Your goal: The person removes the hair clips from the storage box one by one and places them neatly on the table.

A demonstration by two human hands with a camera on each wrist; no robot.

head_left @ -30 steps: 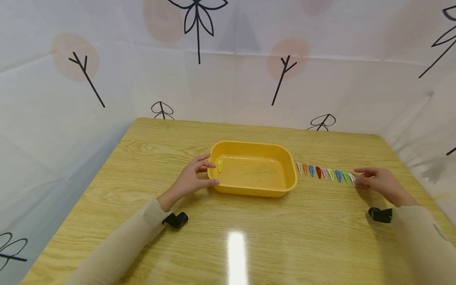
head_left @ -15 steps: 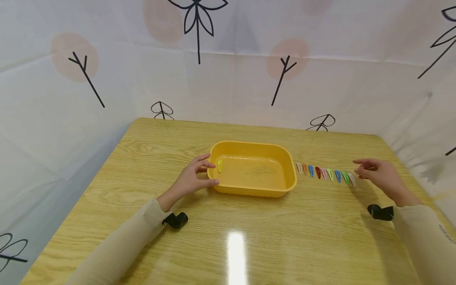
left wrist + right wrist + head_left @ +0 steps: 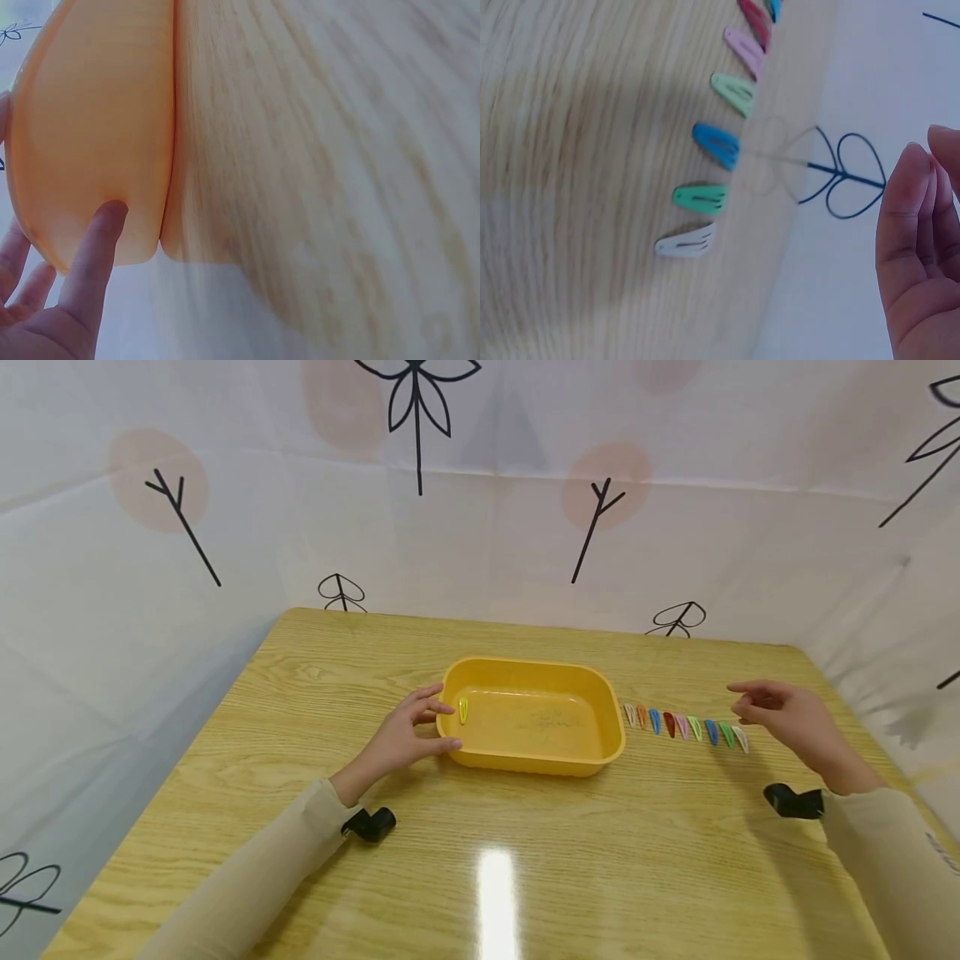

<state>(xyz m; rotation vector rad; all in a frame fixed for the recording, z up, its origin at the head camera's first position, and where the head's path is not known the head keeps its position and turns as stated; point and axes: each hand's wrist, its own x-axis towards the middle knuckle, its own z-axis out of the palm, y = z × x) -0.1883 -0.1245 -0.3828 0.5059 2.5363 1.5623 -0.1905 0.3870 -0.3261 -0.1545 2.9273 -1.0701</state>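
Observation:
In the head view, my left hand grips the left end of a yellow plastic tray. Its thumb presses on the outer wall in the left wrist view. One yellow hair clip lies inside the tray near that hand. To the tray's right, several coloured snap hair clips form a slanting row, from a pale clip to a white clip at the right end. Above this end hovers my right hand, fingers loosely bent, with nothing visible between them.
The wooden table carries everything. A white patterned cloth hangs behind it and at both sides. Each wrist wears a black camera, such as the left wrist camera. A bright light reflection lies on the tabletop.
My right hand has come away from the white hair clip at the row's end, lifted, and shifted slightly back to the left. The left hand and the tray stay put.

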